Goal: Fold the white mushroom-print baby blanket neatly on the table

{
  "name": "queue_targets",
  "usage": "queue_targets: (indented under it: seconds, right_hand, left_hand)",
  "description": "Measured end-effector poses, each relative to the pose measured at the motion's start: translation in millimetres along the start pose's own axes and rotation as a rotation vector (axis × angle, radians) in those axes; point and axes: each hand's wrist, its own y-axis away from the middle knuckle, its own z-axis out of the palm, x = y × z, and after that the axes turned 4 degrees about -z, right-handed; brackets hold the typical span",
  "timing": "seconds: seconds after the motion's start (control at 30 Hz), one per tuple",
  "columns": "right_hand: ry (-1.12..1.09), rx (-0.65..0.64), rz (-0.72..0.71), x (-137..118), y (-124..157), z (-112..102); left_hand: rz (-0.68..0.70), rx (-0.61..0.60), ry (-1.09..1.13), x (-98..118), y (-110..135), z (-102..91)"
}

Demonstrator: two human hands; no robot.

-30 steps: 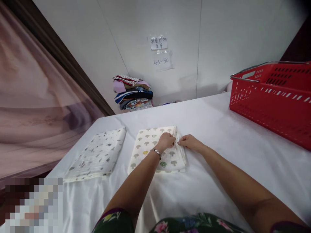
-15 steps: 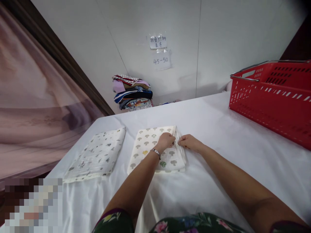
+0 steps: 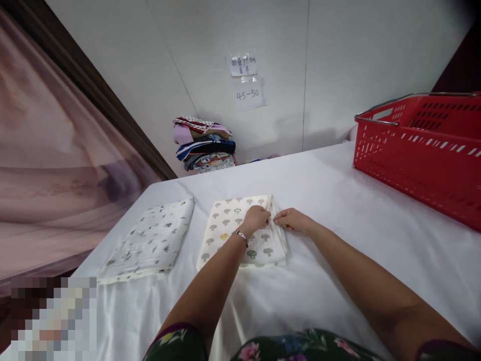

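Note:
A folded cream cloth with mushroom prints [image 3: 229, 225] lies on the white table [image 3: 330, 200]. My left hand [image 3: 255, 219], a bracelet on its wrist, rests curled on the cloth's right part, fingers pinching the layered right edge. My right hand [image 3: 292, 220] meets it from the right and pinches the same edge. To the left lies a second folded cloth, white with small grey prints [image 3: 152, 240], untouched.
A red plastic basket [image 3: 421, 150] with a metal handle stands at the table's right. A stack of folded colourful cloths [image 3: 205, 143] sits at the far edge by the wall. A pink curtain [image 3: 56, 165] hangs along the left side.

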Motion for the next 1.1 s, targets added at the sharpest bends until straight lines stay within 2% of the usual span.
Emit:
queue_targets:
  seconds: [0.2, 0.3, 0.7, 0.93, 1.1]
  right_hand:
    - [0.028, 0.084, -0.019, 4, -6, -4]
    - [0.034, 0.083, -0.021, 6, -8, -6]
    - [-0.069, -0.129, 0.008, 0, 2, -3]
    - [-0.070, -0.020, -0.108, 4, -2, 12]
    - [-0.045, -0.030, -0.117, 2, 1, 13]
  left_hand:
    - [0.003, -0.002, 0.022, -3, -2, 0.8]
    - [0.004, 0.003, 0.034, -3, -2, 1.2]
    - [0.010, 0.005, 0.070, -2, 1, 2.0]
    - [0.017, -0.013, 0.072, 5, 7, -4.0]
    - [0.011, -0.041, 0.046, 11, 11, -4.7]
